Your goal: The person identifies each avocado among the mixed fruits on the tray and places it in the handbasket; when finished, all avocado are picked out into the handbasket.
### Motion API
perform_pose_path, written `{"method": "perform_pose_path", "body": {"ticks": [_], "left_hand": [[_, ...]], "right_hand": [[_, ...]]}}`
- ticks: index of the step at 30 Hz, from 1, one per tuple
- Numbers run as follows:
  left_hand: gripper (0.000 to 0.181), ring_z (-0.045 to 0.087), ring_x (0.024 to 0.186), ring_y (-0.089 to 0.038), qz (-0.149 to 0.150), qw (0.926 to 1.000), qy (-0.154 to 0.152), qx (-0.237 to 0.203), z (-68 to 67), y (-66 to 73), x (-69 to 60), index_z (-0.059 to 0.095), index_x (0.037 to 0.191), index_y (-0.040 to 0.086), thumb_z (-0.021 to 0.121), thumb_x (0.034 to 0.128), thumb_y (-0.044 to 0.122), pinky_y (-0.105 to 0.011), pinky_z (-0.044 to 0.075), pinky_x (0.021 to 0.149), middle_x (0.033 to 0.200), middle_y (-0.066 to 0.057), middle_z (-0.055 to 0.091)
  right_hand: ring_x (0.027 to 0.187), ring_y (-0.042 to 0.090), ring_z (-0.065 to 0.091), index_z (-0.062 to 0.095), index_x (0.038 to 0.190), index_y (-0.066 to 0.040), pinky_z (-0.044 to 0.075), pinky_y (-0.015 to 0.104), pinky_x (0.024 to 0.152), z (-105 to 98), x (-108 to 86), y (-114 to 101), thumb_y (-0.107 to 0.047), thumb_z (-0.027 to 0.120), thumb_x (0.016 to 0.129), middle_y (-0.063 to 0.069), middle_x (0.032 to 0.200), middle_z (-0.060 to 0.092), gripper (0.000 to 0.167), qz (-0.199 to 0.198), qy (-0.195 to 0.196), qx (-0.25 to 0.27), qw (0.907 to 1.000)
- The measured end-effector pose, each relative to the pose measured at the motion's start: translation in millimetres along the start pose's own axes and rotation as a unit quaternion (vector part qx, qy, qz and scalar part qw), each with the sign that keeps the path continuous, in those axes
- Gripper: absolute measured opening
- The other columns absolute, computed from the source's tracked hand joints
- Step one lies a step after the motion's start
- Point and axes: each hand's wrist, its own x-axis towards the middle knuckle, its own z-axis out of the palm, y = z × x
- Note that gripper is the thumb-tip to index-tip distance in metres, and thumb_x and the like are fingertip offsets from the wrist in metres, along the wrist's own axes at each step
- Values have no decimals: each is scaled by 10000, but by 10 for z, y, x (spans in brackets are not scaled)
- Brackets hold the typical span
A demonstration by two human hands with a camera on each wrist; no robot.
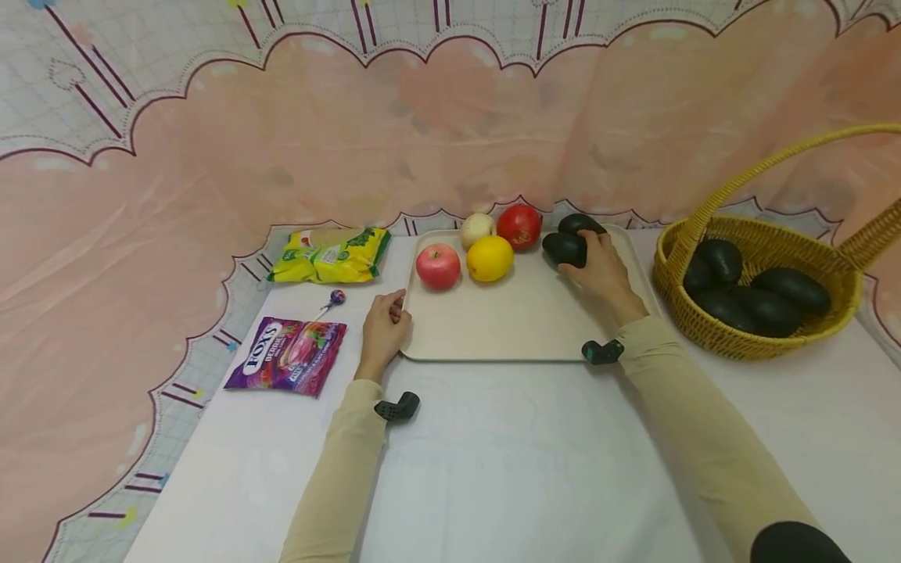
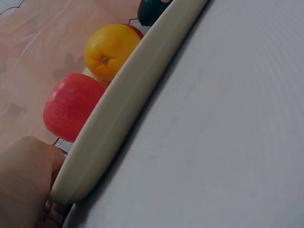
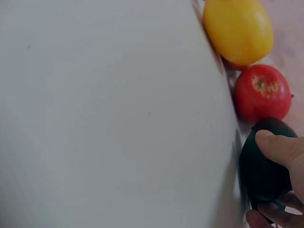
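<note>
A cream tray [image 1: 486, 324] lies on the white table, with fruit along its back half. My right hand [image 1: 607, 270] grips a dark avocado [image 1: 563, 249] at the tray's back right, the thumb across it in the right wrist view [image 3: 280, 148]. Just behind it is a second avocado [image 1: 579, 224]. Left of these sit a red pomegranate [image 1: 519, 227], a yellow-orange fruit [image 1: 489, 259], a pale round fruit [image 1: 478, 229] and a red apple [image 1: 438, 267]. With curled fingers, my left hand [image 1: 383, 328] holds the tray's left edge; its fingertips are partly hidden beneath the rim.
To the right stands a yellow wicker basket [image 1: 711, 332] with a tall handle, holding several avocados [image 1: 791, 291]. On the left lie a yellow-green packet [image 1: 331, 256], a lollipop [image 1: 337, 297] and a purple Fox's candy bag [image 1: 288, 356]. A patterned peach cloth hangs behind.
</note>
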Motion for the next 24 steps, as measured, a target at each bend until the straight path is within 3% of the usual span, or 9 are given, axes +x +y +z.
{"method": "perform_pose_path", "body": {"ticks": [7,17,24], "left_hand": [[435,530,852,-201,-23,10000,-8,-19,5,1,-6,582,1273,74,525,843,115,-293,416,771,1067,-105,566],[431,528,851,-204,-59,10000,-10,25,-4,25,-9,580,1277,77,530,850,107,-289,416,772,1064,-104,560],[431,524,854,-211,-101,9999,-36,27,-4,22,-13,577,1280,77,526,853,111,-290,409,775,1068,-107,555]], "right_hand": [[1276,447,381,310,1408,-49,316,591,1021,42,17,56,-355,694,819,246,1413,343,766,136,74,111,9998],[1263,408,402,316,1348,-20,312,542,1045,-7,-62,67,-390,699,801,228,1383,352,764,-18,227,770,9968],[1229,404,409,311,1322,4,317,538,1048,-90,-143,70,-339,711,793,239,1366,346,746,-106,292,908,9954]]}}
